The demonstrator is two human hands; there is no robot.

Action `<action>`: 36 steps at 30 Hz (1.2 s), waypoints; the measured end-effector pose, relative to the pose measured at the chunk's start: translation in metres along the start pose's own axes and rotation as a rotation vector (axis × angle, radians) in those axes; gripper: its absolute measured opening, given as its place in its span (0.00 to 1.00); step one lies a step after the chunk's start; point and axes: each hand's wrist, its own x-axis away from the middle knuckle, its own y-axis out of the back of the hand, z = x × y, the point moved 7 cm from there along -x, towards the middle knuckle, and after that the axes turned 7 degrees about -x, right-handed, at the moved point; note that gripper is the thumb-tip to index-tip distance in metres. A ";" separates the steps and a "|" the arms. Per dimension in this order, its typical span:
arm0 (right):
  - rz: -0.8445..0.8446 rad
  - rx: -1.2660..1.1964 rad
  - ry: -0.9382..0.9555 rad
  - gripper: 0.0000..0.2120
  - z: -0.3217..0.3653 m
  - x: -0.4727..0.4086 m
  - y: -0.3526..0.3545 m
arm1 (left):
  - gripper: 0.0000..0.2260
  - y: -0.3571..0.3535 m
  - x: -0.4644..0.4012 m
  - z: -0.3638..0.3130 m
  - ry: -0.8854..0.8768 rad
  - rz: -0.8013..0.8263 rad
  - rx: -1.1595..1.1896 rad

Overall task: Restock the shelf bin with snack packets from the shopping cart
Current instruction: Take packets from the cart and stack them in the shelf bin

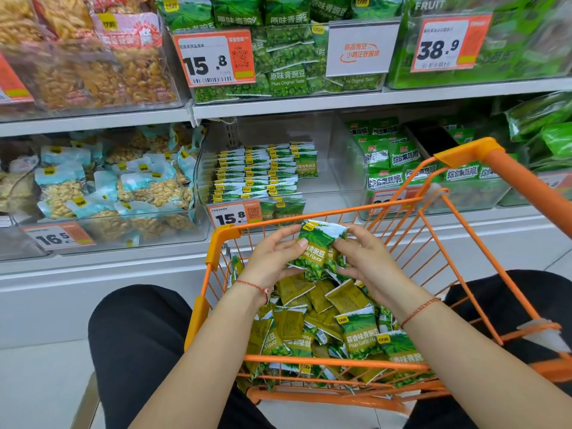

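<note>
- Cart (365,363) at my knees, loose packets (359,332) inside.
- My left hand (272,258) and right hand (365,258) pinch a packet stack (315,252) together.
- Bin (334,156) beyond, half-filled.

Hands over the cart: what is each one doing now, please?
Left hand: holds the stack of garlic pea packets, thumb on its front.
Right hand: fingers pinch the same stack.

Green packets (315,252), orange cart (411,209)

Glossy foil packets (314,252); orange wire cart (365,363).
</note>
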 end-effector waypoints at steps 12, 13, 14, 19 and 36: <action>0.050 0.080 0.081 0.18 0.005 0.006 -0.018 | 0.20 0.004 0.004 -0.015 -0.156 -0.218 -0.251; 0.036 0.087 0.093 0.19 0.006 0.006 -0.019 | 0.19 0.003 0.005 -0.018 -0.170 -0.226 -0.280; 0.021 0.093 0.109 0.19 0.009 0.006 -0.019 | 0.19 0.002 0.006 -0.019 -0.178 -0.233 -0.300; 0.006 0.147 0.174 0.21 0.036 -0.006 -0.023 | 0.18 0.001 -0.005 -0.040 -0.251 -0.267 -0.327; -0.163 0.340 0.022 0.22 0.081 -0.196 -0.004 | 0.26 0.098 -0.147 -0.068 -0.097 -0.330 -1.399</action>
